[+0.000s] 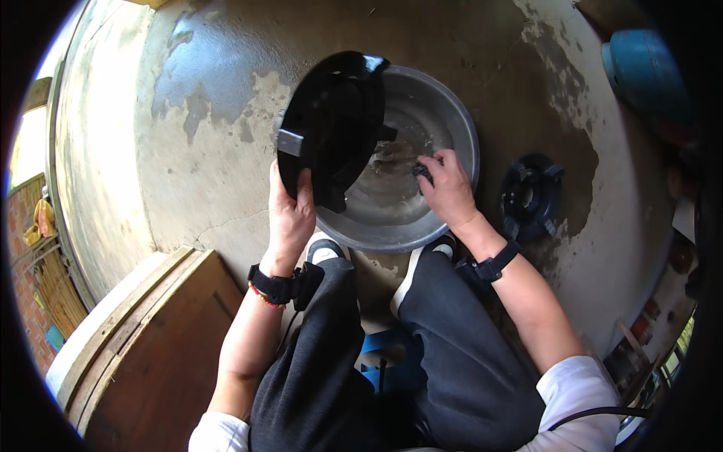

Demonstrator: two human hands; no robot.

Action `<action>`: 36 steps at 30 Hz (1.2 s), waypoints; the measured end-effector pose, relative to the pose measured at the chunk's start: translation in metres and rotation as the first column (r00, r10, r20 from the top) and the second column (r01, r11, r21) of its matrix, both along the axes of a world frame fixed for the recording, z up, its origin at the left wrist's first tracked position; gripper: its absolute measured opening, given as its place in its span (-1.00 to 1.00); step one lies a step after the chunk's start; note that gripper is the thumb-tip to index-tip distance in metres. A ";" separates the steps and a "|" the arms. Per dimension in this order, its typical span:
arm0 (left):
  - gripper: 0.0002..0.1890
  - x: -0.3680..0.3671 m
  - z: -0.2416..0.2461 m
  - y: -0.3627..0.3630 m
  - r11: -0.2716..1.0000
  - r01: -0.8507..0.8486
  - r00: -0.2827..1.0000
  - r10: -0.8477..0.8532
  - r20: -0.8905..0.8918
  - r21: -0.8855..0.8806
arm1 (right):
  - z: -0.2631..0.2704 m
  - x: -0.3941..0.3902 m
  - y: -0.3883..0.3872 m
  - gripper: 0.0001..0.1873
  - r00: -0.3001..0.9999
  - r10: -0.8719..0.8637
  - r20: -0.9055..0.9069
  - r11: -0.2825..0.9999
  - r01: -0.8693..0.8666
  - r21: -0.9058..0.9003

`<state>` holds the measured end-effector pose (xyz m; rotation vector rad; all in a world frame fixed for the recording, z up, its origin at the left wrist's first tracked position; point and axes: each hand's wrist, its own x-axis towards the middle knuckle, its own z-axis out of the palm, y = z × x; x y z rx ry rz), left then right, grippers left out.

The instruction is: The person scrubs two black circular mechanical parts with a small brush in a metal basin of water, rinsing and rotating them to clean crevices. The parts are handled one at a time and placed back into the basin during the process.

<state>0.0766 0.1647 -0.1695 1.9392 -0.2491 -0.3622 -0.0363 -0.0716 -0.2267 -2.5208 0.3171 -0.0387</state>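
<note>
My left hand (292,206) grips the lower rim of a large black ring-shaped stove part (333,124) with short tabs around its edge. The part is tilted up over the left side of a round metal basin (395,240). Cloudy water (390,195) lies in the basin, with ripples and splashes near its middle. Above the water on the right side, my right hand (449,186) pinches a dark, rough scouring pad (423,169). The pad is apart from the black part. My palm and fingers partly hide the pad.
A smaller black ring-shaped stove part (531,195) lies on the wet concrete floor (497,101) right of the basin. Farther right is a blue gas cylinder (649,70). A wooden cabinet (164,350) stands at my left; a blue stool (395,350) shows between my legs.
</note>
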 end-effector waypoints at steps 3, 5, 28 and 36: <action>-0.51 -0.001 -0.001 -0.004 0.998 0.051 0.993 -0.054 0.101 0.031 | -0.006 0.000 -0.007 -0.65 0.990 -0.048 -0.135 0.998 0.055 0.045; -0.62 -0.004 -0.002 -0.004 0.995 0.082 0.949 -0.094 0.301 0.053 | -0.007 0.004 -0.004 -0.65 0.992 0.039 -0.118 0.991 -0.053 -0.124; -0.29 0.035 -0.167 0.252 0.079 -0.972 0.229 0.540 -0.810 -0.222 | -0.048 -0.264 -0.166 -0.24 0.100 -0.716 -0.691 -0.307 0.844 0.440; -0.20 0.037 -0.237 0.346 0.286 -0.935 0.310 0.380 -0.872 -0.208 | -0.064 -0.248 -0.160 -0.76 0.024 -0.786 -0.618 -0.395 0.749 0.532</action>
